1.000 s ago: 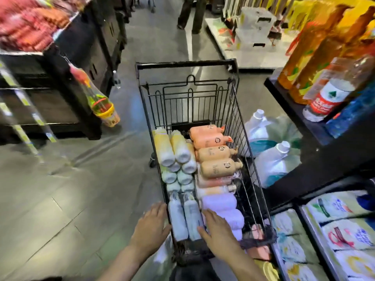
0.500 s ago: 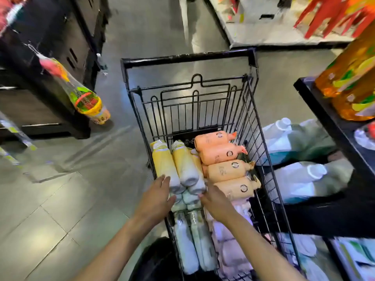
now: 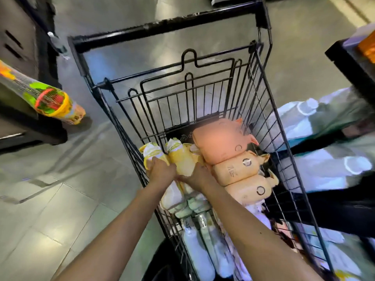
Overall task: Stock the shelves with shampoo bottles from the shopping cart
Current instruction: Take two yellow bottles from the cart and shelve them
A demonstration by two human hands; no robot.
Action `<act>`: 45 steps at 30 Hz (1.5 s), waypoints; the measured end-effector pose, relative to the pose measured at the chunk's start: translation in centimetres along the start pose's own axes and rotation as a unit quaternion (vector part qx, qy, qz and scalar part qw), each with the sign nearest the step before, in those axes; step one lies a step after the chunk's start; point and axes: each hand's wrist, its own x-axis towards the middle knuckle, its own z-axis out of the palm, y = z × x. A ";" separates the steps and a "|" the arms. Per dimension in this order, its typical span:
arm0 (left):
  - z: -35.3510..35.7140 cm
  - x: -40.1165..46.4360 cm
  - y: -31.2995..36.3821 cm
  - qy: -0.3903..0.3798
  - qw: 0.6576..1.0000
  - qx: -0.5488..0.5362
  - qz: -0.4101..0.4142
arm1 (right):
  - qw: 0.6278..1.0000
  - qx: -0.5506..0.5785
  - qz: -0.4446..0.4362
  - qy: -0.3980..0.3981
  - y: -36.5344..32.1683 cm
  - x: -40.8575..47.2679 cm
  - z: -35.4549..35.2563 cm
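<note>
— Status of the shopping cart (image 3: 261, 82): what is being carried in it?

— Yellow shampoo bottles (image 3: 180, 157) are being carried at the far left of the basket, orange bottles (image 3: 235, 169) are being stacked beside them on the right, and white bottles (image 3: 196, 250) are being kept at the near end.

— State of each grip?

— The outer yellow bottle is being gripped by the left hand (image 3: 161, 171), fingers curled over it. The neighbouring yellow bottle is being touched by the right hand (image 3: 197, 176); whether its fingers are being closed round it cannot be told.

— Surroundings?

— A black shelf (image 3: 349, 61) is being shown at the right, beside the cart.
</note>
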 end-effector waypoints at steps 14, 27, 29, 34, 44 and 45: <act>2.0 0.4 -0.9 0.100 0.992 -0.046 -0.057 | 0.902 0.423 0.044 -0.075 5.0 -6.0 -3.6; 3.8 -1.1 -0.2 0.017 0.995 -0.057 -0.077 | 0.771 0.633 0.073 0.002 14.0 -14.7 -2.1; 3.1 -0.5 -0.2 -0.020 0.990 -0.099 -0.099 | 0.738 0.669 0.083 0.021 14.8 -15.9 -1.6; 4.8 1.2 -3.5 -0.205 0.956 -0.191 -0.091 | 0.732 0.673 0.083 0.069 18.1 -19.7 -0.4; 5.5 -15.5 -1.7 -0.295 0.946 -0.111 0.081 | 0.665 0.730 0.023 0.154 23.6 -31.2 1.1; 6.1 -17.4 -1.5 -0.306 0.940 -0.110 0.105 | 0.661 0.732 0.023 0.159 24.1 -32.6 1.4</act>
